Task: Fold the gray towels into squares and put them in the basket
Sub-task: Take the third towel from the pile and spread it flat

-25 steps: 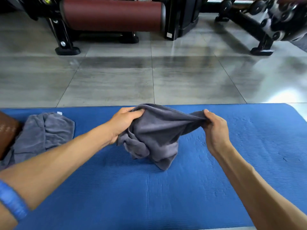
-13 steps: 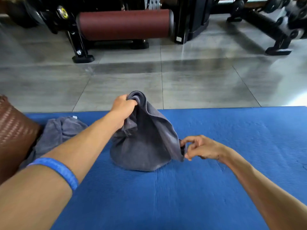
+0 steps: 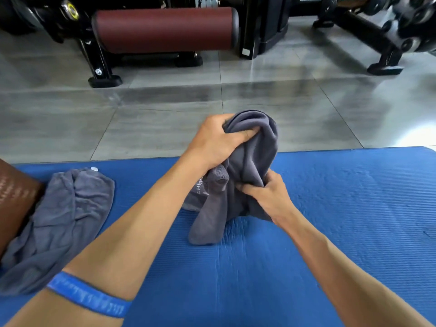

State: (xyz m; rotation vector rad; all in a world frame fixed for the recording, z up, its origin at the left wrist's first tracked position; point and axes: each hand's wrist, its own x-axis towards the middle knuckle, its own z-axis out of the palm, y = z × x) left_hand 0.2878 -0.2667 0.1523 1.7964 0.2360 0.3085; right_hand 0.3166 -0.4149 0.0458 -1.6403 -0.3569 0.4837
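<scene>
A crumpled gray towel (image 3: pixel 250 166) hangs bunched above the blue mat (image 3: pixel 342 208), its lower end touching the mat. My left hand (image 3: pixel 217 142) grips the towel's top, thumb pressed into the cloth. My right hand (image 3: pixel 269 194) pinches a fold lower down on the towel's right side. A second gray towel (image 3: pixel 63 220) lies rumpled on the mat at the left. Beside it, at the left edge, stands the brown woven basket (image 3: pixel 11 197), only partly in view.
Beyond the mat's far edge lies a gray tiled floor (image 3: pixel 165 119). Gym machines stand at the back: a dark red padded roller (image 3: pixel 165 29) on black legs and a black rack (image 3: pixel 382 43) at the right.
My left hand has kept the towel's top raised. My right hand moved left and up from the towel's lower right corner to a fold nearer the middle, bunching the cloth narrower.
</scene>
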